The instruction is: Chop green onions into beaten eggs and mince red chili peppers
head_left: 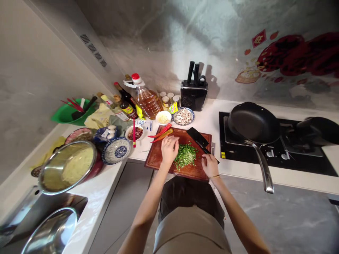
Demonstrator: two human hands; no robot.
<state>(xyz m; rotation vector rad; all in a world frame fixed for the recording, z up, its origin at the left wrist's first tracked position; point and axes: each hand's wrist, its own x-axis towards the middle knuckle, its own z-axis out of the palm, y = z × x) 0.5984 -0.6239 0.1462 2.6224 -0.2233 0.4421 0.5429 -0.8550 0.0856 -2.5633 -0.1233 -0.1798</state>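
While chopped greens (pixel 186 155) are seen at centre frame, peppers (pixel 163 135) above are left whole; the left hand (pixel 170 149) is half-open, apparently empty; the right hand (pixel 210 165) is curled at the cleaver (pixel 197 137), grip unconfirmed.

I have my left hand (pixel 170 146) near the centre of the frame, its fingers (pixel 174 139) loosely bent toward the right. My right hand (pixel 210 165) sits lower and farther right, fingers curled; how tightly, I can't tell. My left arm (pixel 147 215) and right arm (pixel 237 211) converge upward from the bottom edge.
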